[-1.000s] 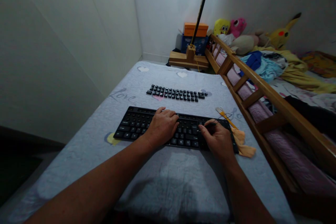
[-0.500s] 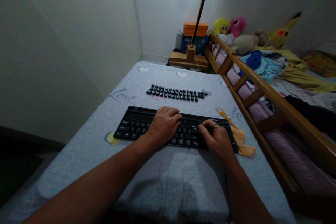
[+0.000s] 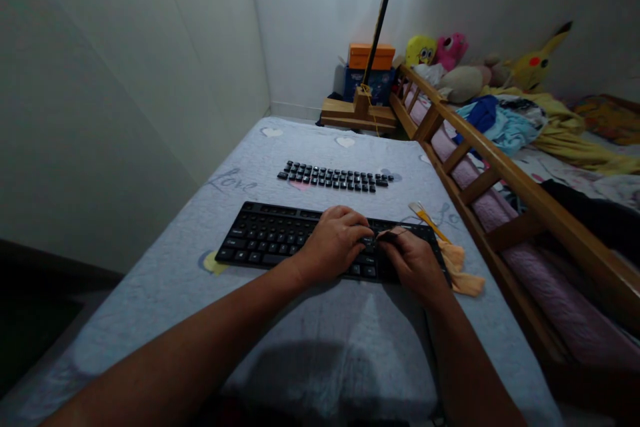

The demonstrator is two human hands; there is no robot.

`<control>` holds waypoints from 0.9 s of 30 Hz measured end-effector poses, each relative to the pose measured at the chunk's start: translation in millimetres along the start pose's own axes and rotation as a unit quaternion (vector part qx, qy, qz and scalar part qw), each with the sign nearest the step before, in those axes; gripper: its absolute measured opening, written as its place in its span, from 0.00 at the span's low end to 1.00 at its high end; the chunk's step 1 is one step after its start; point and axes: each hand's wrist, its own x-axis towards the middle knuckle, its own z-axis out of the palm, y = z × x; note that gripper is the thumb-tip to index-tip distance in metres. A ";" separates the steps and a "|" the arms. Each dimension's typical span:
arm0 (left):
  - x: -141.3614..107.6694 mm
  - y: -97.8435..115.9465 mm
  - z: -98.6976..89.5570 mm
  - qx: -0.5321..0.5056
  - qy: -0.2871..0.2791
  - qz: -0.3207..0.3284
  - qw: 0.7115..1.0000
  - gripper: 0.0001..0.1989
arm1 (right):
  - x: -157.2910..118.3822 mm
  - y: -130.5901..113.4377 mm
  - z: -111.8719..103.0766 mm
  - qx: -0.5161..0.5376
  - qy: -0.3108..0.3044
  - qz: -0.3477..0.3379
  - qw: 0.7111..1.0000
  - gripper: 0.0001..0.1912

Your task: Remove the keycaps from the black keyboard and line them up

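A black keyboard (image 3: pixel 270 238) lies flat on the patterned bedsheet. My left hand (image 3: pixel 336 245) rests over its middle right part, fingers bent and thumb drawn in toward them; whatever is at the fingertips is too small to make out. Close beside it, my right hand (image 3: pixel 414 263) is above the number-pad end, pinching a thin dark wire-like tool (image 3: pixel 393 235). The two hands' fingertips nearly meet. Beyond the keyboard, loose black keycaps (image 3: pixel 336 177) lie in rows on the sheet. My hands cover part of the keyboard's right side.
A yellow-handled brush (image 3: pixel 431 223) and an orange cloth (image 3: pixel 463 273) lie by the keyboard's right end. A wooden bed rail (image 3: pixel 493 177) runs along the right, with clothes and plush toys behind it. A pole on a wooden base (image 3: pixel 357 113) stands past the far edge.
My left hand has slid right along the keyboard, toward my right hand. The thin tool in my right hand has turned, and its tip is now by the left fingertips.
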 end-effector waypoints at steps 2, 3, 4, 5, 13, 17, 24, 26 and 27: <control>1.8 0.5 1.7 -0.004 -0.006 0.001 1.000 0.11 | 0.2 0.1 0.8 0.004 0.006 -0.009 1.000 0.09; 2.2 0.3 3.1 -0.007 -0.007 0.000 1.000 0.11 | 0.3 -0.2 1.2 0.007 0.009 -0.013 1.000 0.09; 2.4 -0.2 4.6 -0.008 -0.005 -0.002 1.000 0.11 | 0.4 -0.5 1.6 0.013 0.011 -0.017 1.000 0.09; 2.4 -0.8 6.2 -0.010 -0.002 -0.004 1.000 0.10 | 0.5 -1.0 1.9 0.019 0.013 -0.022 0.999 0.09; 3.0 -1.3 10.7 -0.048 0.027 -0.022 0.998 0.10 | 0.0 -4.4 5.9 0.028 0.013 -0.013 0.999 0.09; 2.2 -0.8 8.1 -0.051 0.046 -0.036 0.997 0.10 | -0.7 -5.2 5.5 0.018 0.027 -0.003 0.999 0.11; -2.1 -9.1 8.4 -0.012 0.059 -0.044 0.997 0.07 | 1.0 -4.6 7.1 0.000 0.021 -0.002 1.000 0.11; -3.0 -11.8 8.7 0.004 0.053 -0.052 0.997 0.07 | 2.1 -4.2 8.5 -0.007 0.014 -0.005 1.000 0.10; -3.3 -13.2 8.7 0.012 0.051 -0.056 0.997 0.07 | 2.8 -4.0 9.2 -0.012 0.010 -0.007 1.000 0.10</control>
